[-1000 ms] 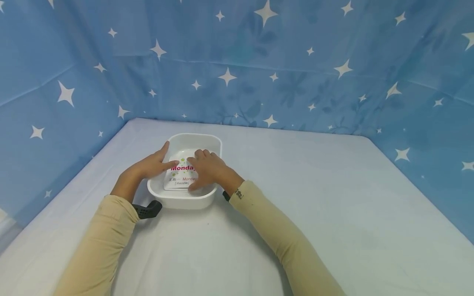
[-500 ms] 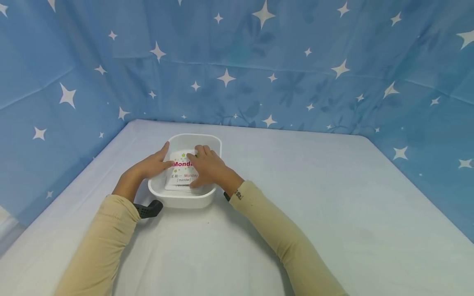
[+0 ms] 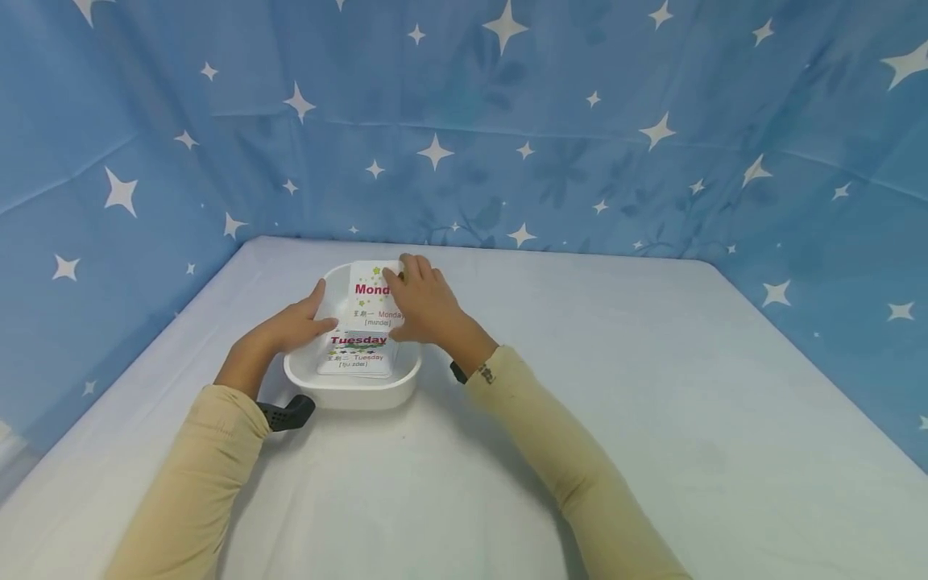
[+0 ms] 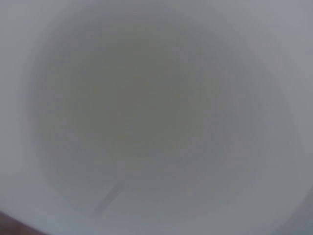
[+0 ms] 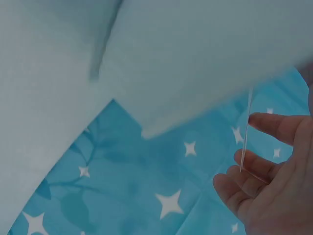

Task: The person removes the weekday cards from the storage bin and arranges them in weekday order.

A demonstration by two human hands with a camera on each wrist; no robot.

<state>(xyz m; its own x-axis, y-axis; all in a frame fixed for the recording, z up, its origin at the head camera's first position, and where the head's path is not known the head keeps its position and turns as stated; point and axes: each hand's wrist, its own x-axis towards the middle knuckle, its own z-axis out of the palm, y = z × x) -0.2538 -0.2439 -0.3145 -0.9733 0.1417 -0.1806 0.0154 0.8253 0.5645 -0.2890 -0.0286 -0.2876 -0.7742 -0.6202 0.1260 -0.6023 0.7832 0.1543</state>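
Observation:
A white plastic tub (image 3: pixel 362 397) stands on the table. My left hand (image 3: pixel 290 326) holds its left side, thumb over the rim. Up near the far rim, my right hand (image 3: pixel 429 308) pinches a flashcard (image 3: pixel 371 304) printed "Monday", raised above the tub. The right wrist view shows that card edge-on as a thin white line (image 5: pixel 247 127) at the fingers. Inside the tub lies a card (image 3: pixel 355 356) reading "Tuesday", apparently on a stack. Blurred pale tub wall (image 4: pixel 146 122) fills most of the left wrist view.
A white cloth (image 3: pixel 580 403) covers the table. Blue curtains (image 3: pixel 464 105) with white stars hang behind it and along both sides. A black wrist-worn device (image 3: pixel 290 412) sits beside the tub's front left corner.
My right hand has lifted the "Monday" card up and away, toward the tub's far right. The "Tuesday" card beneath is now uncovered. My left hand stays at the tub's left side.

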